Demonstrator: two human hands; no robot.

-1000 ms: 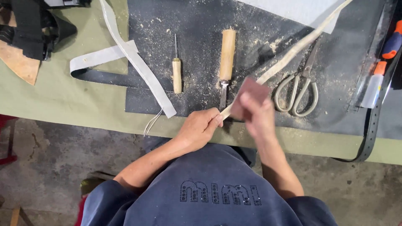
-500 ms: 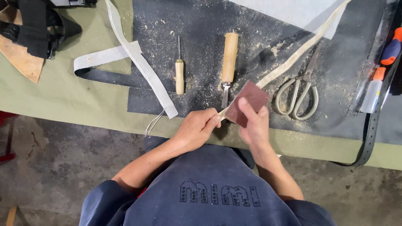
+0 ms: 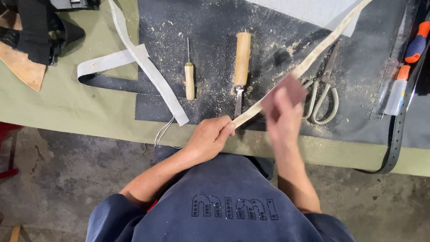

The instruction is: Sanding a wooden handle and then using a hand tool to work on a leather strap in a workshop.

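Two hands work one strip (image 3: 313, 56) in the head view, the only view there is. The strip is long, thin and pale, running from the near edge of the dark mat (image 3: 215, 27) up and away to the right, past the scissors (image 3: 322, 96) and out at the top of the frame.

The left hand (image 3: 210, 136) has its fingers closed on the strip's near end, thumb on top, pinning it just by the blade of the wooden-handled knife (image 3: 241, 67). The right hand (image 3: 282, 118) is blurred; its fingers are curled round a small reddish-brown pad (image 3: 289, 87), pressed against the strip a little farther up. Whether the pad wraps the strip's edge or only lies on its face cannot be told.

The strip looks light and limp, likely leather or webbing: it would sag and buckle if pushed from one end, so it wants holding taut, gripped flat near the end as the left hand does. Its dusty surface should give fair grip.

Beside the knife lies an awl (image 3: 189, 76). A grey strap (image 3: 134, 58) crosses the mat's left edge, and a black belt (image 3: 396, 134) hangs off the table (image 3: 67, 107) at right. Pale dust covers the mat.
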